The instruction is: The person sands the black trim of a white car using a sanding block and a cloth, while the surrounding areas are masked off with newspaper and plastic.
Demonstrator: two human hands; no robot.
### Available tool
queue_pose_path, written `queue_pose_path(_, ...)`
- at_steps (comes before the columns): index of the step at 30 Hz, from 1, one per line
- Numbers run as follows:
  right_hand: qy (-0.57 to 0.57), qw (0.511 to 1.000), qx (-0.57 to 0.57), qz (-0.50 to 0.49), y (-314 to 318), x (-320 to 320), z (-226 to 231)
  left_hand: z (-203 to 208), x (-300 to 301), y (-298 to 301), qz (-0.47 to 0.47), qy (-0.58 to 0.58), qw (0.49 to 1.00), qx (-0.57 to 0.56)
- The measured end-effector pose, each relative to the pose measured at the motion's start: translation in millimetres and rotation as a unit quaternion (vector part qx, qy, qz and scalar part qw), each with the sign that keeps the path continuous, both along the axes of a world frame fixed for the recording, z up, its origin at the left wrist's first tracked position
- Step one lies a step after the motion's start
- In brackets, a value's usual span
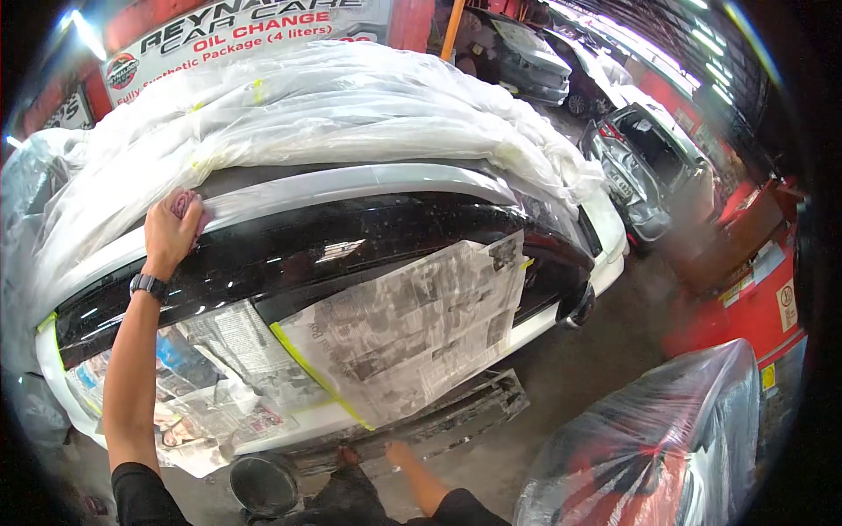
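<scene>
My left hand (168,230) is closed around a crumpled pinkish-purple cloth (190,210). It presses the cloth against the left end of the silver-grey roof rail strip (351,181) of a car. A dark watch is on that wrist. My right hand (401,453) hangs low beside my leg, away from the car's upper side, and its fingers are too small to make out. Below the rail runs a glossy black roof edge and window band (298,250). Newspaper sheets (412,329) cover the side windows, edged with yellow-green masking tape (320,377).
Clear plastic sheeting (351,101) lies bunched over the car roof. A plastic-wrapped object (649,438) stands at the lower right, and a round dark stool-like top (263,484) is near my feet. A damaged silver car (636,171) and a red cabinet (759,298) stand at the right.
</scene>
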State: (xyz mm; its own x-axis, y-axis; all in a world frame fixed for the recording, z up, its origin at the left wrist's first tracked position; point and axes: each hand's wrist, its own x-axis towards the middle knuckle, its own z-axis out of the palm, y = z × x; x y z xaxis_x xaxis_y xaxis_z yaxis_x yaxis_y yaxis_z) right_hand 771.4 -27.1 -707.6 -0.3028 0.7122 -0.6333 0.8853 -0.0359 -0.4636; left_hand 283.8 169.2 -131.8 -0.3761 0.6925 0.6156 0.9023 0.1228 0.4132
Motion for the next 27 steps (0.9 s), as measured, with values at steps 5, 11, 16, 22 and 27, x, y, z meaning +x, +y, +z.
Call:
queue_pose_path(5, 0.059, 0.995, 0.022, -0.073, -5.6, 14.3, -16.5, -4.3, -7.2, -3.9, -0.013, 0.013, 1.000, 0.001)
queue_pose_path(11, -0.009, 0.996, 0.051, -0.076, -70.7, 54.2, -60.7, -4.0, -8.9, -3.6, -0.035, -0.050, 0.998, -0.032)
queue_pose_path(16, 0.043, 0.995, -0.054, -0.069, -102.2, 65.8, -78.7, 5.2, -2.1, 0.9, -0.034, -0.016, 0.999, 0.030)
queue_pose_path(22, -0.042, 0.999, -0.027, 0.013, -123.5, 96.7, -107.4, -1.5, -9.9, -16.3, -0.005, -0.035, 0.999, -0.014)
queue_pose_path(27, -0.050, 0.997, 0.049, -0.019, -22.9, 78.0, -50.8, 11.0, 2.7, 2.0, -0.019, -0.008, 1.000, 0.018)
